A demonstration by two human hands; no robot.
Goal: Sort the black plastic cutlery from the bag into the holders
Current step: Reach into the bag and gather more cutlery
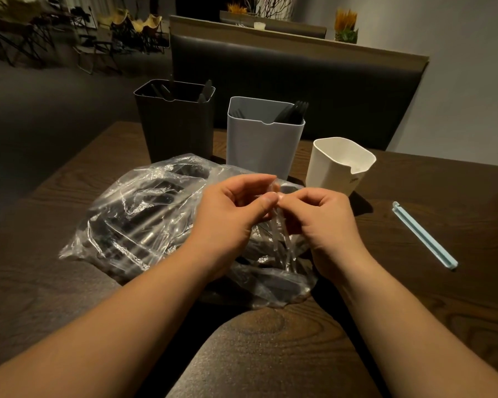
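Wooden table: clear bag of black cutlery lies at centre, in front of three holders in a row. Left hand and right hand meet above the bag, each pinching its plastic between thumb and curled fingers. Black holder, far left: a few pieces inside. Grey holder, middle: forks at its right corner. White holder, right. Blue clip lies well right of the bag.

Dim, warm light; glare streaks the plastic bag, far background is soft, and edges bend wide-angle.
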